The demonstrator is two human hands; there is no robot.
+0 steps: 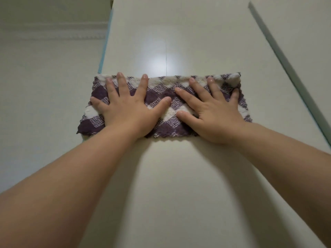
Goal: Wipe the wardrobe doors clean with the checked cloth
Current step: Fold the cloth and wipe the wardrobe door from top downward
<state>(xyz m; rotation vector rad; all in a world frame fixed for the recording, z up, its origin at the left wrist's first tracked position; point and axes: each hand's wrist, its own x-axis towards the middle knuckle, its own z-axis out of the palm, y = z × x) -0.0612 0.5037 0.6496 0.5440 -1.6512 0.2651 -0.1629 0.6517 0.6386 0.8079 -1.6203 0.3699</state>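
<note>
The view is mostly filled by a pale, glossy wardrobe door (179, 176), seen from below and running up to the top edge. A pale wall (44, 86) is seen to the left of it, with a moulded cornice (53, 33) blurred near the ceiling. A grey-green strip (286, 68) runs slantwise down the right side; the panel beyond it may be a second door, though this cannot be settled from the view. A thin light-blue edge (104, 51) is seen along the door's left side.

The checked cloth (157, 90), purple and white and folded into a long band, is laid flat against the door at mid-height, its left end reaching just past the blue edge. It is pressed to the door by both hands side by side. The left hand (129, 108) is set on the left half and the right hand (215, 113) on the right half, thumbs towards each other but apart. Nothing is held in either grip: the fingers are kept straight, spread and flat on the cloth. Both forearms are bare.

A fine vertical seam (166, 56) is seen above the cloth, crossing a bright reflection.
</note>
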